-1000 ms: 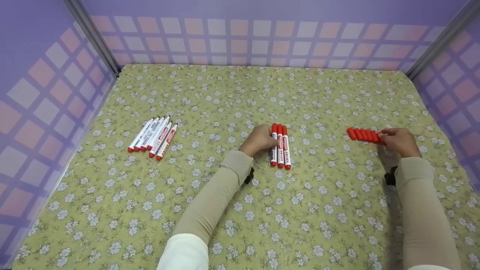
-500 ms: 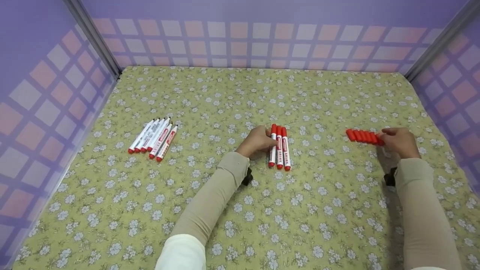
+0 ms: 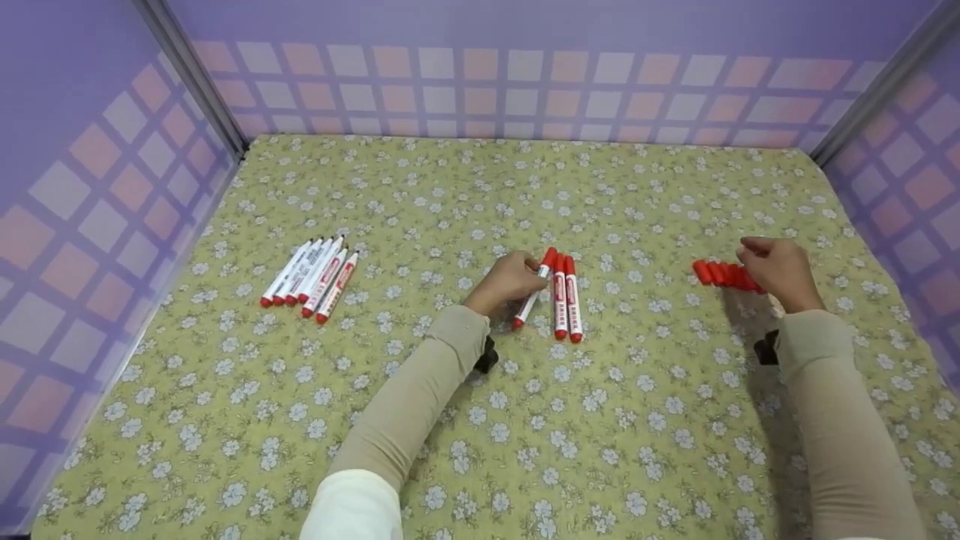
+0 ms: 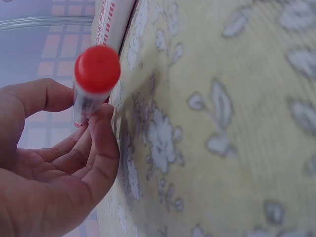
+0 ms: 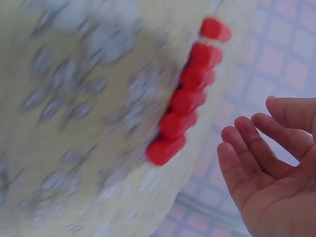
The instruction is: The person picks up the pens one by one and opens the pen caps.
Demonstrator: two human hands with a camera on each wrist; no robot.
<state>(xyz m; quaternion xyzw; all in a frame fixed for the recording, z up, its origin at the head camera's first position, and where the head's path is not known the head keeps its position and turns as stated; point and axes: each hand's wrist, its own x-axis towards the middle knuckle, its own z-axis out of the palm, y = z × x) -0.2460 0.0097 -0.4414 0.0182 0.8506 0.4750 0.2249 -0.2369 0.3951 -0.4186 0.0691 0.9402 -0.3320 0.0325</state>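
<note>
Since the earlier frames, the left hand (image 3: pixel 510 279) had pulled the leftmost marker (image 3: pixel 531 298) out of its trio, so that it lay slanted, its capped end still up by the other two capped markers (image 3: pixel 567 298) and its lower end swung away to the left. Those two stayed straight and side by side on the flowered cloth (image 3: pixel 480 420). The right hand (image 3: pixel 776 271) had lifted off the row of loose red caps (image 3: pixel 721 273) and moved a little up and back.

Seen from the left wrist, the marker (image 4: pixel 94 81) was pinched between the thumb and the curled fingers (image 4: pixel 98 143), its red end pointing at the camera and the barrel running between the fingertips (the lower part was hidden behind them). The hand (image 4: pixel 54 168) sat just beside the cloth, with another marker barrel (image 4: pixel 112 22) at the top edge of the frame.

From the right wrist, the hand (image 5: pixel 269 168) was relaxed, the fingers (image 5: pixel 247 148) loosely bent and slightly spread, holding nothing. The red caps (image 5: pixel 190 91), blurred, lay in a line near the fingertips but apart from them.

Well off to the left, five uncapped markers (image 3: pixel 311 279) lay together in a tilted bundle, near the purple checked wall (image 3: pixel 90 172).
</note>
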